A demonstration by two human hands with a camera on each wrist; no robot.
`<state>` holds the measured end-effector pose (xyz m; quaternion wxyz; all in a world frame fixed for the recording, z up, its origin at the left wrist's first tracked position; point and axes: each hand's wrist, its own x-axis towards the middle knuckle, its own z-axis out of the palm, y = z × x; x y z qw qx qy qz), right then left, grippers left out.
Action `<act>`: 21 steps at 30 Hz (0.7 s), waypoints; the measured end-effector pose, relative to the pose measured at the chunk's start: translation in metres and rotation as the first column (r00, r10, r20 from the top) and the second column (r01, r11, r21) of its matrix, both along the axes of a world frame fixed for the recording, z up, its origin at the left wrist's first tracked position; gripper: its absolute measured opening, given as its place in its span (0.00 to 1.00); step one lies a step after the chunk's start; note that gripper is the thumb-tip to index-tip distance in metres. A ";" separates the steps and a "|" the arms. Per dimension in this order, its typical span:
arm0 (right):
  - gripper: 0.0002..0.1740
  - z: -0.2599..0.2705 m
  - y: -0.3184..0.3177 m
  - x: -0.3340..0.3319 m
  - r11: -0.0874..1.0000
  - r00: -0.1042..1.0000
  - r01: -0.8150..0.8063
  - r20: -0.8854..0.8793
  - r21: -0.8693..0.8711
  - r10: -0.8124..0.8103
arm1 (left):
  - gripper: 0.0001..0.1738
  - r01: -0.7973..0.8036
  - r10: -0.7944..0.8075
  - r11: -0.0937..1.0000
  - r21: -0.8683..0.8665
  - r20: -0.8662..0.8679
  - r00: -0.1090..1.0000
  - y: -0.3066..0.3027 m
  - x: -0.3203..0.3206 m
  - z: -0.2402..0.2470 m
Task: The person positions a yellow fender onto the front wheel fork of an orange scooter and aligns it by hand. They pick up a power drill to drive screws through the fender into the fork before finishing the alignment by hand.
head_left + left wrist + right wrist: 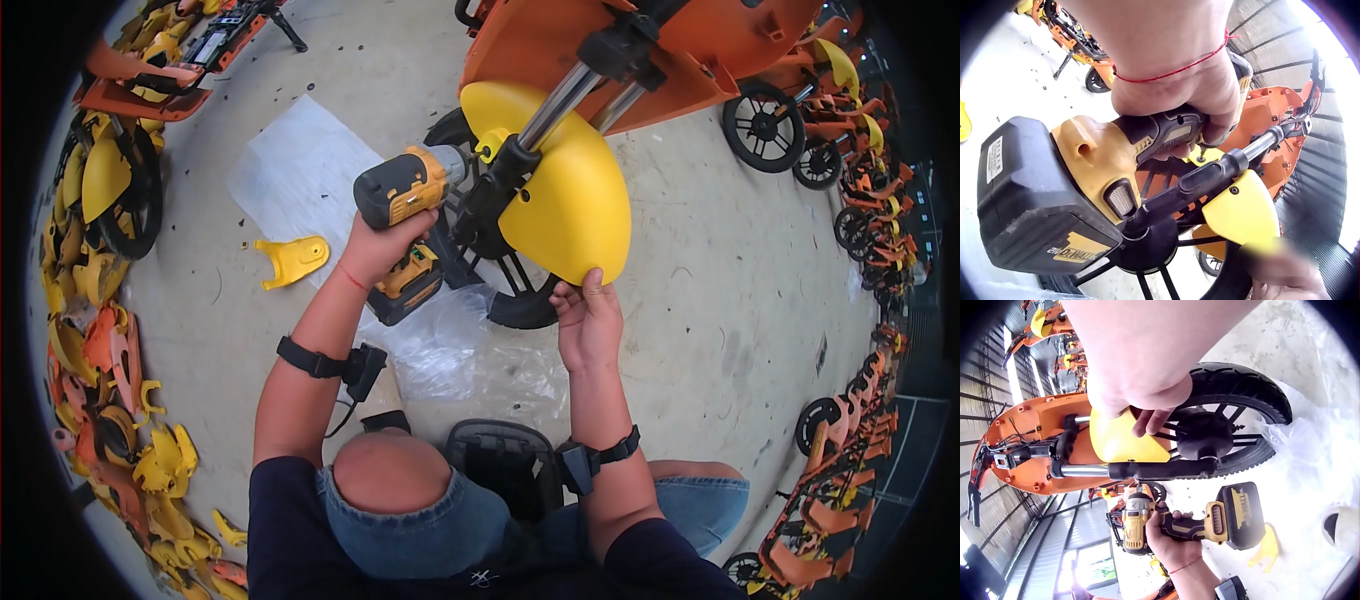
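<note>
My left hand [380,245] grips a yellow and black cordless drill [415,190] by its handle. The drill's nose points at the yellow front fender [580,190], and in the left wrist view its bit meets a screw at a yellow tab [1210,154] beside the fork leg [1210,172]. The lower edge of the fender is pinched by my right hand [588,325], thumb on top and fingers curled underneath. The fender sits over the black spoked wheel [525,310], between the fork legs of an orange vehicle [640,60].
Clear plastic film [430,350] and a white sheet [300,160] lie on the floor, with a loose yellow bracket [292,262] nearby. Yellow and orange parts [165,465] are heaped along the left. More orange vehicles [830,520] stand in a row at right.
</note>
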<state>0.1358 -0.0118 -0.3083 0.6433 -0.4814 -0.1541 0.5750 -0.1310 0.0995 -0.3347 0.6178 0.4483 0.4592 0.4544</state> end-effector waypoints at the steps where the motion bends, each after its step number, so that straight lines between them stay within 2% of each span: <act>1: 0.19 -0.001 0.000 0.000 1.000 1.000 -0.002 0.001 0.002 0.002 | 0.11 0.007 -0.007 1.000 0.017 -0.003 1.000 0.000 0.000 -0.001; 4: 0.19 0.001 0.000 0.000 1.000 1.000 0.016 -0.006 -0.005 -0.016 | 0.11 0.044 -0.041 0.999 0.029 -0.083 0.996 0.006 -0.008 -0.001; 7: 0.19 0.004 0.001 -0.004 0.999 0.999 0.032 -0.018 0.005 -0.032 | 0.11 0.148 -0.134 0.987 0.069 -0.176 0.975 0.024 -0.025 0.001; 8: 0.18 0.005 0.000 -0.005 0.999 0.999 0.038 -0.022 0.009 -0.038 | 0.15 0.183 -0.169 0.982 0.038 -0.244 0.955 0.028 -0.032 0.002; 11: 0.17 0.004 0.001 -0.008 0.997 0.997 0.080 -0.013 -0.008 -0.080 | 0.23 0.336 -0.142 0.869 0.363 -0.469 0.872 0.036 -0.040 0.008; 12: 0.17 0.003 0.001 -0.008 0.997 0.997 0.077 -0.002 -0.002 -0.077 | 0.28 0.364 -0.067 0.804 0.470 -0.536 0.842 0.040 -0.039 0.009; 15: 0.18 -0.001 0.001 -0.008 0.997 0.997 0.073 0.021 0.012 -0.073 | 0.33 0.390 -0.086 0.810 0.439 -0.569 0.818 0.036 -0.032 0.028; 21: 0.18 -0.001 0.001 -0.010 0.995 0.995 0.095 0.032 0.011 -0.095 | 0.33 0.512 -0.220 0.781 0.357 -0.611 0.760 0.059 -0.047 0.042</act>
